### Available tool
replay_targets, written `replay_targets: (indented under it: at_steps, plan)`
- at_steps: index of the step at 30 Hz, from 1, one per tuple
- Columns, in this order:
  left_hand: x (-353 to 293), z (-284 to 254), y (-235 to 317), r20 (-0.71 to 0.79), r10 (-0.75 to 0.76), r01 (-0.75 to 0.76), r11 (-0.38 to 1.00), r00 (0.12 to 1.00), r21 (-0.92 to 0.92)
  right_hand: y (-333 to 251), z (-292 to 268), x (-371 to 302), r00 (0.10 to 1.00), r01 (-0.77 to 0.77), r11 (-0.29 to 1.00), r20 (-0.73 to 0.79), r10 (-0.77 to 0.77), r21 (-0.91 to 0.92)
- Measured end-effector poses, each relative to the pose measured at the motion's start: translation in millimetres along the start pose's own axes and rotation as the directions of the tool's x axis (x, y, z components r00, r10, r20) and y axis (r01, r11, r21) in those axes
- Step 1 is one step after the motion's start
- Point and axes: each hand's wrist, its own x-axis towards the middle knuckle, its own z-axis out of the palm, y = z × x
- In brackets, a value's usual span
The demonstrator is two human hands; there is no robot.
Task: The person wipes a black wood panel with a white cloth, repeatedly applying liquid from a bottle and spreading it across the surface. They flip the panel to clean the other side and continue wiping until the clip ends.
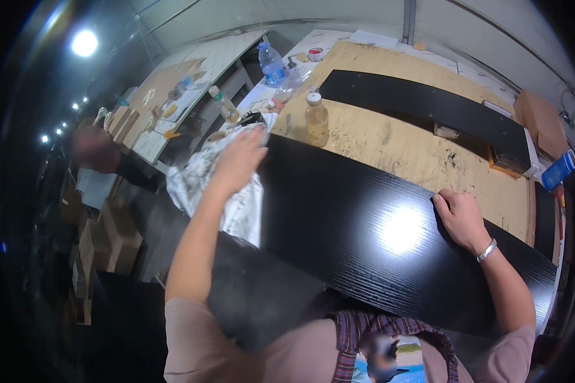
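A long glossy black board (pixel 329 204) with a fine wood-grain surface lies slantwise in front of me, a bright light reflected on it. At its left end, my left hand (pixel 239 161) presses down on a crumpled white cloth (pixel 244 214) with grey smudges, its fingertips slightly blurred. The cloth hangs over the board's end, and the hand hides part of it. On the far long edge my right hand (pixel 461 220) rests with bent fingers, gripping the board. A clear bottle with yellowish liquid (pixel 316 121) and a white cap stands just beyond the board.
Beyond lies a stained plywood sheet (pixel 390 137) carrying another black panel (pixel 421 99). A blue-tinted plastic bottle (pixel 272 66) and a small green-capped bottle (pixel 223 105) stand at the back left. Cardboard (pixel 540 124) and a blue container (pixel 559 170) are at the right. Boxes (pixel 112 239) sit lower left.
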Motion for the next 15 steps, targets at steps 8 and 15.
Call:
replay_targets:
  at_steps: [8, 15]
  plan:
    - [-10.0, -29.7, -69.3, -0.175, -0.518, 0.491, 0.853, 0.837, -0.175, -0.1, 3.0, 0.1, 0.996, -0.084, 0.996, -0.014, 0.085, 0.043]
    - [24.7, -46.3, 98.8, -0.125, 0.425, -0.427, 0.751, 0.896, -0.503, -5.4, 2.8, -2.8, 0.987, -0.163, 0.987, -0.01, 0.163, 0.002]
